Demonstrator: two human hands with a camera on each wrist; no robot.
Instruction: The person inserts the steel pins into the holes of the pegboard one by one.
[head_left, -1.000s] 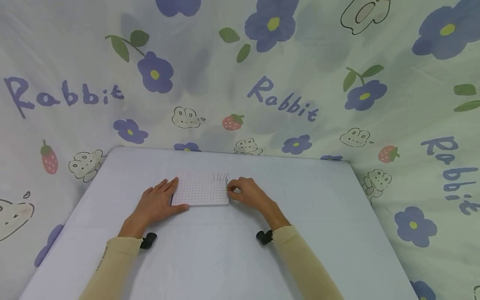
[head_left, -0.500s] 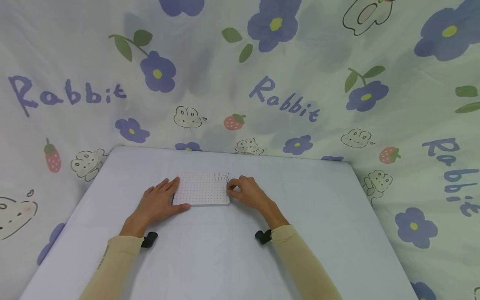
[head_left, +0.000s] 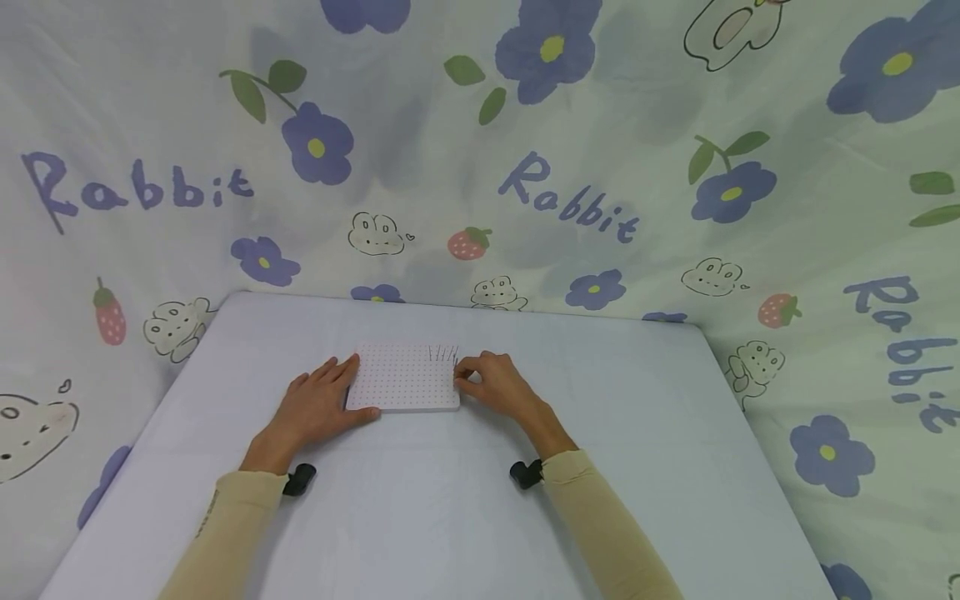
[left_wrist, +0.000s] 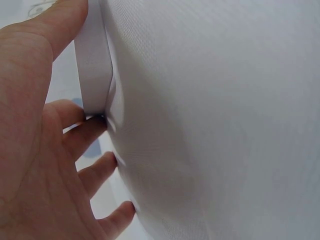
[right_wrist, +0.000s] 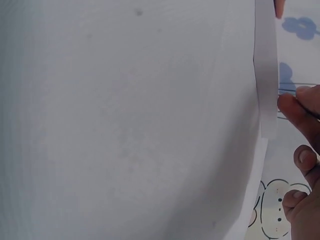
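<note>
A white board (head_left: 393, 379) dotted with a grid of small holes lies on the table. Several thin dark pins (head_left: 442, 353) stand in its far right corner. My left hand (head_left: 311, 410) rests against the board's left side, fingers fairly straight, thumb at the near edge; in the left wrist view its fingertips touch the tabletop beside the board's side wall (left_wrist: 94, 70). At the board's right edge, my right hand (head_left: 498, 386) pinches a thin dark pin (right_wrist: 306, 109) between thumb and index finger. Whether that pin's tip sits in a hole is hidden by the fingers.
A white-covered table (head_left: 420, 517) spreads around the board. Behind and beside it hangs a curtain (head_left: 420, 150) printed with flowers and rabbits. Black wrist cameras (head_left: 302, 480) sit under both forearms.
The head view has shifted very slightly. My left hand keeps its place on the board, and my right hand stays at the right edge, pinching with almost no visible motion.
</note>
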